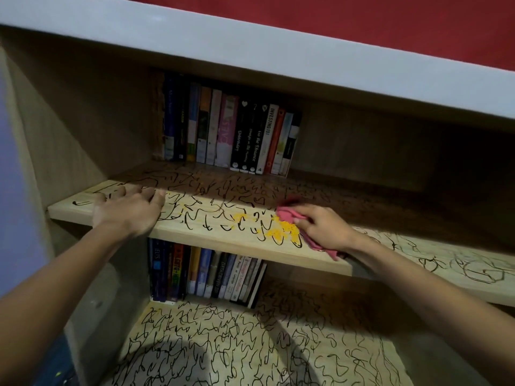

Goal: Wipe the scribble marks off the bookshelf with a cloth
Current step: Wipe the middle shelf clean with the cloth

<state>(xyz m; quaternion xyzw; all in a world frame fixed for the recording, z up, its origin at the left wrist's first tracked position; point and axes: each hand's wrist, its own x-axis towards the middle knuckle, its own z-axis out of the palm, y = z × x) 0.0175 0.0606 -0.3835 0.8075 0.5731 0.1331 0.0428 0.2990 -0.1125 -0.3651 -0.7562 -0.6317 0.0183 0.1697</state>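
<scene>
Lower shelf (pixel 223 344) nearest: dense black scribble marks (pixel 211 355), seemingly untouched. Above it, middle shelf (pixel 237 244). Left hand (pixel 125 210) rests flat at left, fingers spread, holding nothing. Right hand (pixel 320 227) grips pink cloth (pixel 287 214), pressed on board right of centre beside yellow specks (pixel 284 231). Wiping apparently just begun; marks thick all over. Next move likely needs firm strokes leftward. Books (pixel 231 132) upright, far back.

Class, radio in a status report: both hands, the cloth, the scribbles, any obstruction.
Left hand rests on middle shelf. Right hand grips pink cloth on shelf. Scribbles uncleared; yellow specks beside cloth. Books stand behind.
</scene>
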